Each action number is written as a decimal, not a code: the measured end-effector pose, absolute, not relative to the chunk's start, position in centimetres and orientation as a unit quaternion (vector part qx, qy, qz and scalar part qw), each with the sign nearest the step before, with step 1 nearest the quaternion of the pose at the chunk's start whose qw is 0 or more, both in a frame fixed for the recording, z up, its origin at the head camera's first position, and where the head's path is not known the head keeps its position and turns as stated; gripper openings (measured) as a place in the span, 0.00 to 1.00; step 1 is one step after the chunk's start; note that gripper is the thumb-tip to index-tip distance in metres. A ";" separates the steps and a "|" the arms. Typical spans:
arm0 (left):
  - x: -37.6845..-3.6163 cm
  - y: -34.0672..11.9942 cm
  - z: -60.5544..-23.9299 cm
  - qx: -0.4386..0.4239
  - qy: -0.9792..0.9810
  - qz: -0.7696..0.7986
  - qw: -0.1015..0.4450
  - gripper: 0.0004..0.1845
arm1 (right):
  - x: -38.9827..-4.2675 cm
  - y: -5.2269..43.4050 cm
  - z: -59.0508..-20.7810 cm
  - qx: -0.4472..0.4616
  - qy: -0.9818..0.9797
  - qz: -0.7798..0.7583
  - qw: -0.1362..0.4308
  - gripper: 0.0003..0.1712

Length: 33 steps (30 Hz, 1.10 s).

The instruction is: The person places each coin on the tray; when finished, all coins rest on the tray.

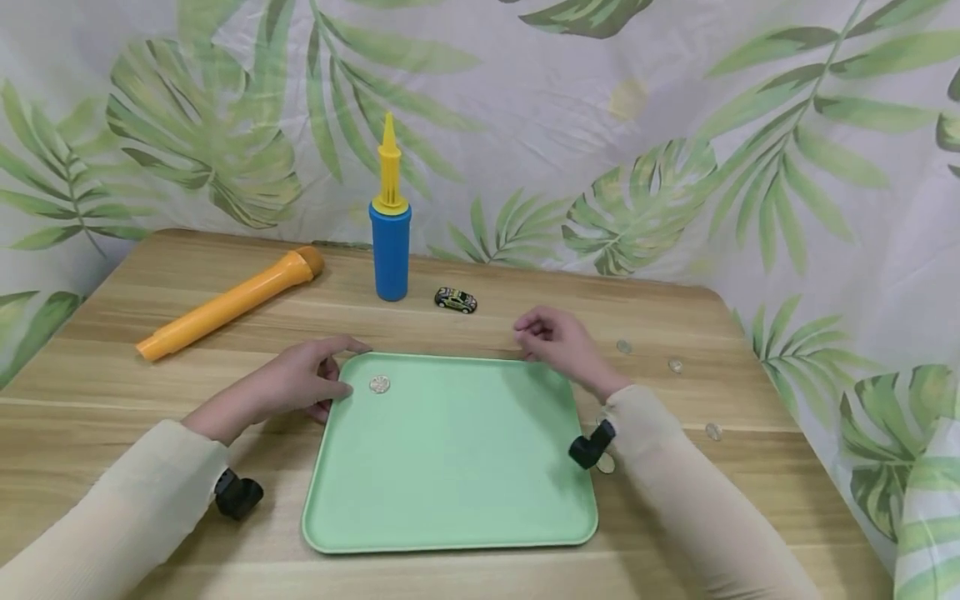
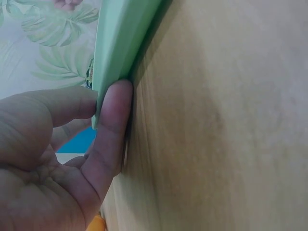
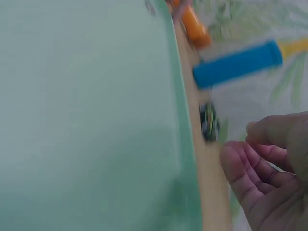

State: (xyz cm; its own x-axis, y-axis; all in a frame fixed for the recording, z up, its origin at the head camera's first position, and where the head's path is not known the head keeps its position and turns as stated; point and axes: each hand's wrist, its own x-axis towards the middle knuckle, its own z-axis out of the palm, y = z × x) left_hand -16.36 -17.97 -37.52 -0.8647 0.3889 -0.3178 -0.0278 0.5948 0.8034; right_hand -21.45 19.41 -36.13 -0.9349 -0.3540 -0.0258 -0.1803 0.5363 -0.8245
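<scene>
At the far left, an orange microphone (image 1: pixel 225 306) lay slantwise on the wooden table (image 1: pixel 90 392), well apart from the work. The left hand (image 1: pixel 296 382) pinched the far left corner of the green tray (image 1: pixel 465 450), fingers bent round the rim, with one fingertip tucked against the outer wall close to the tabletop. Whether that corner was raised at all, I could not tell. The tray lay in the middle of the table, between the two arms, with one coin (image 1: pixel 379 384) just inside the pinched corner. Steadying it well called for a firm but light pinch and a level tray, since a tilt would probably send that coin sliding. Beyond the tray stood an upright pump (image 1: pixel 391 250), with a toy car (image 1: pixel 455 300) just to its right; both asked for some clearance if the tray shifted away from the person. The right hand (image 1: pixel 561 343) hung at the far right corner, half closed, thumb and fingertips near each other with nothing visible between them. Loose coins (image 1: pixel 676 366) lay to the right, so that forearm was best kept off them.
</scene>
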 end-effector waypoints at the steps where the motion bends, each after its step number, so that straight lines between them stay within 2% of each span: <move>1: -16.4 -17.9 -37.5 0.104 0.862 0.435 0.238 0.35 | -21.7 20.5 -36.4 -0.140 0.877 -0.451 0.086 0.12; 6: -16.3 -18.0 -37.5 0.104 0.871 0.418 0.237 0.34 | -22.3 25.4 -37.4 -0.087 0.915 -0.391 0.047 0.12; 12: -16.4 -17.8 -37.6 0.109 0.865 0.430 0.237 0.35 | -22.6 29.8 -37.5 -0.035 0.940 -0.337 0.031 0.15; 21: -16.4 -18.1 -37.7 0.109 0.869 0.424 0.230 0.35 | -23.2 32.6 -37.2 0.017 0.945 -0.318 0.080 0.21; 28: -16.3 -17.9 -37.8 0.102 0.866 0.429 0.236 0.35 | -23.4 33.3 -37.6 0.047 0.948 -0.297 0.107 0.19; 33: -16.2 -18.0 -37.7 0.102 0.864 0.434 0.234 0.35 | -23.6 33.3 -37.4 0.046 0.950 -0.291 0.107 0.18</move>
State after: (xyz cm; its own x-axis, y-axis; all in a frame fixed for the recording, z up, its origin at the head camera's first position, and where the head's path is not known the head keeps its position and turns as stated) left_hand -16.22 -17.99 -37.70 -0.8699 0.3785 -0.3163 -0.0275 0.6030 0.7973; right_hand -23.60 33.33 -37.37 -0.9728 0.0242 -0.2305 0.1492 0.8264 -0.5429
